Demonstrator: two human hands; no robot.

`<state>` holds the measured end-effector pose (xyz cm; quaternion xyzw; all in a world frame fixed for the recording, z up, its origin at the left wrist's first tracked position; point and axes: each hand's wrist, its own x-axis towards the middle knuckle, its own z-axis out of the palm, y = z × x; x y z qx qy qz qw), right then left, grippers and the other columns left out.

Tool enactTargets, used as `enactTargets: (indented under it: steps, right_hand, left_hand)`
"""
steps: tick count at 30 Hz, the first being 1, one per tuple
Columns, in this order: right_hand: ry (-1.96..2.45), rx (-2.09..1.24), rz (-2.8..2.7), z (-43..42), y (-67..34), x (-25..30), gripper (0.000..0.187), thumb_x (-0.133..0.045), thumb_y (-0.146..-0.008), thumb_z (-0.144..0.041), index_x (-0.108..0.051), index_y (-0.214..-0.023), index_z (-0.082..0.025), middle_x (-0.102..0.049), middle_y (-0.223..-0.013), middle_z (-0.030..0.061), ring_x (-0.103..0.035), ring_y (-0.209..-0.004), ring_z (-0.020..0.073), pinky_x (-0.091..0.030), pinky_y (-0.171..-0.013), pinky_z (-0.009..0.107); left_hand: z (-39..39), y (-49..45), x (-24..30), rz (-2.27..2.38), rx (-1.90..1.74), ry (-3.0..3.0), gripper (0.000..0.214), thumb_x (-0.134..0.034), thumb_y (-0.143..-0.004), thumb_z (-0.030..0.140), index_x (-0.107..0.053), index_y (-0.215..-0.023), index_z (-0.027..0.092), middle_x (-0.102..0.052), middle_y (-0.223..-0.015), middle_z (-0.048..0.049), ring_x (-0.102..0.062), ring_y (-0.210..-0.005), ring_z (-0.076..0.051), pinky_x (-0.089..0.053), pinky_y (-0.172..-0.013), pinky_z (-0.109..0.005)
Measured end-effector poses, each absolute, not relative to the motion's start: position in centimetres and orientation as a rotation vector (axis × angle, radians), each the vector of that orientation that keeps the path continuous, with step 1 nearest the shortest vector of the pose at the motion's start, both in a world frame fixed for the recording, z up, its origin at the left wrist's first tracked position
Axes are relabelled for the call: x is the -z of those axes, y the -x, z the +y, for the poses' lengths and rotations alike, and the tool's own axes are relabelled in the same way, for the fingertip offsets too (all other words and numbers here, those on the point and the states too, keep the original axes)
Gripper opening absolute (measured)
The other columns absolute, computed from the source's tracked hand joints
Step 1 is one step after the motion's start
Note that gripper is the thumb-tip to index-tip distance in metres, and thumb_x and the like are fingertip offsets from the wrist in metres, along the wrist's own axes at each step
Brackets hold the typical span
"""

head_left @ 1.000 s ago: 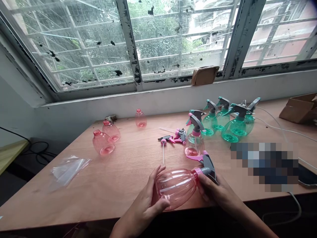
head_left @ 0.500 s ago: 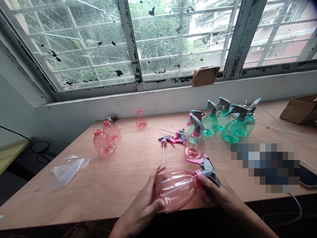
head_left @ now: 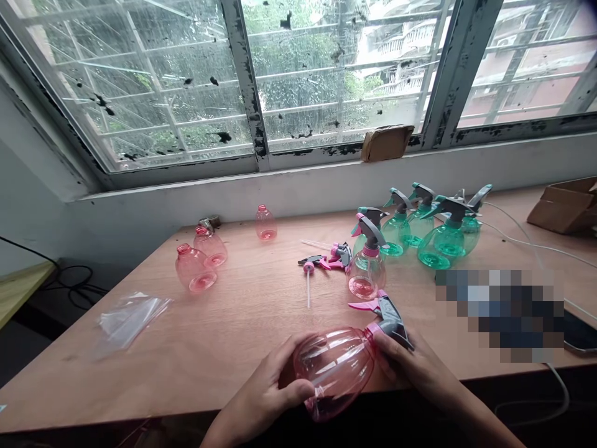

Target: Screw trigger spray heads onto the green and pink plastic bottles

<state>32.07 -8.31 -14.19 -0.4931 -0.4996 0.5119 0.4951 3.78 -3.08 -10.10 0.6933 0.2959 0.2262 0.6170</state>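
Observation:
A clear pink spray bottle [head_left: 338,364] lies tilted over the table's near edge, its base toward me. My left hand [head_left: 268,392] is wrapped round its body. My right hand [head_left: 410,364] grips the neck just below the grey and pink trigger head [head_left: 385,314] fitted on it. A finished pink bottle with a grey trigger [head_left: 367,267] stands just behind. Two loose trigger heads [head_left: 329,258] with dip tubes lie left of it.
Three capless pink bottles [head_left: 193,267] stand at the back left of the wooden table [head_left: 224,336]. Several green spray bottles [head_left: 433,227] cluster at the back right. A plastic bag [head_left: 125,317] lies left; a cardboard box [head_left: 566,202] and white cables sit far right.
The bottle has tipped, its base dropping toward me past the table edge. My left hand slid lower round the body; my right hand stays at the neck.

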Motion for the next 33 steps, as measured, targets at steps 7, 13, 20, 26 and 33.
enactTargets:
  steps: [7,13,20,26,33]
  right_hand:
    - [1.195,-1.194,-1.276,-8.4,-32.0,13.9,0.056,-0.061,-0.097,-0.063,-0.054,-0.058,-0.023,-0.055,-0.050,-0.0012,-0.049,-0.050,0.0159,-0.037,-0.050,0.029]
    - [1.141,-1.287,-1.119,-8.1,-31.7,14.0,0.047,-0.071,-0.090,-0.063,-0.059,-0.073,-0.020,-0.055,-0.054,-0.0041,-0.047,-0.046,0.0127,-0.035,-0.046,0.025]
    - [1.105,-1.229,-1.080,-8.0,-31.9,14.1,0.043,-0.079,-0.085,-0.056,-0.064,-0.100,-0.018,-0.056,-0.055,-0.0066,-0.046,-0.046,0.0127,-0.035,-0.048,0.026]
    - [1.226,-1.159,-1.167,-8.0,-32.2,14.0,0.046,-0.072,-0.088,-0.062,-0.067,-0.073,-0.019,-0.055,-0.051,-0.0037,-0.048,-0.048,0.0148,-0.036,-0.050,0.028]
    - [1.204,-1.142,-1.100,-7.9,-31.9,14.1,0.050,-0.071,-0.088,-0.066,-0.063,-0.069,-0.020,-0.054,-0.052,-0.0045,-0.047,-0.047,0.0138,-0.036,-0.050,0.028]
  left_hand:
    - [-3.2,-3.6,11.0,0.614,-0.607,-1.605,0.084,-0.087,-0.082,0.054,-0.047,-0.152,0.029,-0.055,-0.157,-0.0125,-0.052,-0.144,-0.041,-0.043,-0.121,-0.052]
    - [-3.1,-3.5,11.6,0.760,-0.699,-1.864,0.087,-0.082,-0.091,0.034,-0.030,-0.161,0.038,-0.033,-0.171,-0.0077,-0.032,-0.157,-0.037,-0.024,-0.131,-0.054]
    - [-3.2,-3.6,11.2,0.826,-0.627,-1.737,0.085,-0.064,-0.099,0.061,-0.019,-0.166,0.032,-0.024,-0.176,-0.0079,-0.018,-0.162,-0.035,-0.013,-0.134,-0.056]
    - [-3.1,-3.7,11.3,0.774,-0.676,-1.753,0.081,-0.081,-0.092,0.047,-0.037,-0.159,0.034,-0.040,-0.166,-0.0098,-0.042,-0.151,-0.038,-0.031,-0.129,-0.054]
    - [-3.2,-3.8,12.4,0.764,-0.759,-1.916,0.105,-0.085,-0.089,0.043,-0.010,-0.162,0.051,-0.023,-0.173,-0.0060,-0.028,-0.158,-0.037,-0.029,-0.129,-0.057]
